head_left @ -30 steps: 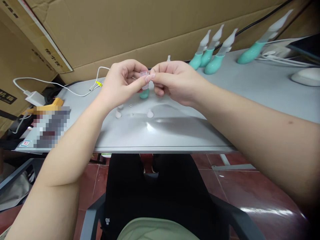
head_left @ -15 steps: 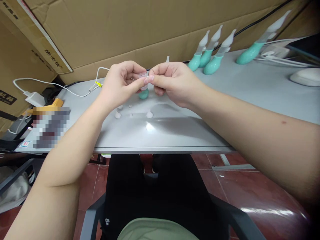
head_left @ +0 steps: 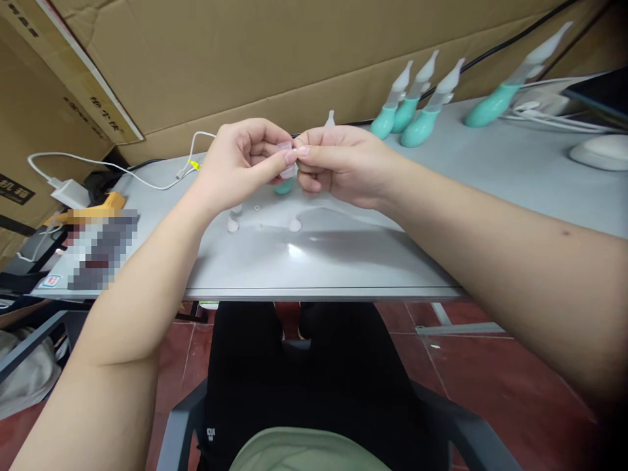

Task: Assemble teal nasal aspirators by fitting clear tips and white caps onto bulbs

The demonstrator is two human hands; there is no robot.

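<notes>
My left hand is closed around a small clear plastic tube, held above the table. Against its side my right hand pinches with thumb and forefinger; a tiny white piece seems to be between the fingertips, too small to name. The two hands touch at the fingertips. Behind and below the tube a teal bulb shows in part on the table. A white nozzle tip pokes up behind my right hand. Nearer me lie a white cone-shaped piece, another pale cone and a tiny ring.
Several teal bulb aspirators with white nozzles stand at the back right. A white mouse lies at the far right. White cable and an orange tool are on the left. Cardboard walls the back of the grey table.
My fingertips have shifted slightly on the clear tube, and the tube looks a little turned. The things on the table have stayed in place.
</notes>
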